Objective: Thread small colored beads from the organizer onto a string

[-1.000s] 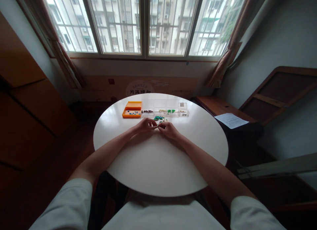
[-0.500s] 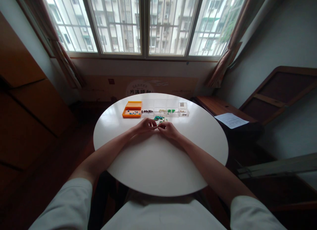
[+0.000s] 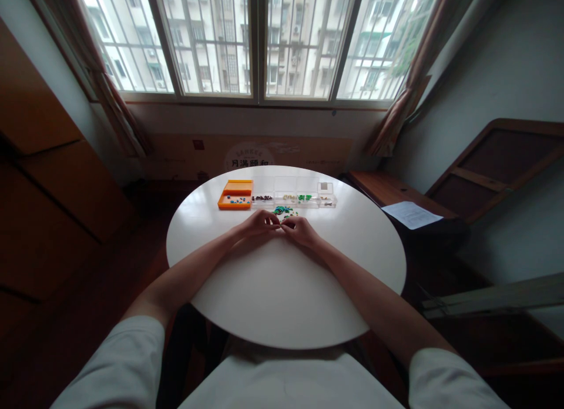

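My left hand (image 3: 261, 222) and my right hand (image 3: 300, 228) meet above the white round table (image 3: 277, 291). Both are closed in a pinch, fingertips almost touching. Whatever lies between the fingers is too small to name. Just beyond them is a small pile of green and teal pieces (image 3: 282, 210), with a few darker bits nearby. Behind the pile stands a row of clear plastic boxes (image 3: 314, 204), holding dark, pale yellow and green pieces in separate compartments. To their left sits an orange box (image 3: 235, 207), lid raised, with small blue pieces inside.
A sheet of paper (image 3: 412, 214) lies on a brown wooden bench (image 3: 388, 188) right of the table. Along the wall under the barred window leans a long cardboard panel (image 3: 176, 156). Wooden cabinets (image 3: 39, 180) stand at the left.
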Demonstrator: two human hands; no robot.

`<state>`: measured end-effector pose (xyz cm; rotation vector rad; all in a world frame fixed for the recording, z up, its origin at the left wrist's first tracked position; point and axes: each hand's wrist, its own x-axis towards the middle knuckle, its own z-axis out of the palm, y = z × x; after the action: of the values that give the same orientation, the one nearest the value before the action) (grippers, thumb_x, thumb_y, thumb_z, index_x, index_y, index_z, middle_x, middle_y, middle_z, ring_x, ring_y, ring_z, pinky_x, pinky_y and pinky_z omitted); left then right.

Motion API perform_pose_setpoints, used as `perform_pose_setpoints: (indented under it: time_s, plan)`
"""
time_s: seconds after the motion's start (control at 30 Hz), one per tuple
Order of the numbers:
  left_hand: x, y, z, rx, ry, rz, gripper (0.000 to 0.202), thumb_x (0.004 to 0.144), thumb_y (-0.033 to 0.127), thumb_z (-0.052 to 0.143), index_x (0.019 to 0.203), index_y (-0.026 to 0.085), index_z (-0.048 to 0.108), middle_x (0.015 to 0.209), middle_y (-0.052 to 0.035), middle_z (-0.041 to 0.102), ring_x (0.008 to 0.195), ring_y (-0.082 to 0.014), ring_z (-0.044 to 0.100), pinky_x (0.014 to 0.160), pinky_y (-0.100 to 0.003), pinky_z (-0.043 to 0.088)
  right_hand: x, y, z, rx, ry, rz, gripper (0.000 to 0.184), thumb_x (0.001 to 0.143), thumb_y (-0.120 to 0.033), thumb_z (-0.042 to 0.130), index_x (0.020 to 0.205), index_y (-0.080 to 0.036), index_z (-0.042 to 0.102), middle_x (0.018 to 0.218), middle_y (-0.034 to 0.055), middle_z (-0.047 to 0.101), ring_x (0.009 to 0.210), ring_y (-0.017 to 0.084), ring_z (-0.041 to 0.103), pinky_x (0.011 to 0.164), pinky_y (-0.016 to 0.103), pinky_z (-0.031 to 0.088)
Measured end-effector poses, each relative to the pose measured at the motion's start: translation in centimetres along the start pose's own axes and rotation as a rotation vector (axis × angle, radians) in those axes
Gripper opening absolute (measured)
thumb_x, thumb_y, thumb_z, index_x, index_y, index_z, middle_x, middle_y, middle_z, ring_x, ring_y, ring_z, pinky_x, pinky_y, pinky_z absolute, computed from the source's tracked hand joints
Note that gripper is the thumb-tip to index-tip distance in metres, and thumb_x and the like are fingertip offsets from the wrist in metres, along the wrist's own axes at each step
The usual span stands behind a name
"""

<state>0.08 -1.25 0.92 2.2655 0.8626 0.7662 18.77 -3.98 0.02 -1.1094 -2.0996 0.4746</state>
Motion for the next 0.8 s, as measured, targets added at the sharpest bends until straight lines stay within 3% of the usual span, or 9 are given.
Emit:
perform_pose_setpoints:
  time_s: [0.8]
  plan:
    - [0.05,-0.27,0.13,-0.003,-0.009,-0.015,0.025,0.073,0.034,0.062,0.079,0.010,0.070,0.065,-0.0030,0.064,0.056,-0.0079,0.051,0.050,-0.016,0.038,0.00,0.30,0.06,-0.010,-0.020,-0.014,0.015,0.076,-0.018,0.055,0.076,-0.015,0.070,0.069,0.0036,0.067,0.065,0.014,0.057,0.061,0.023,0.040]
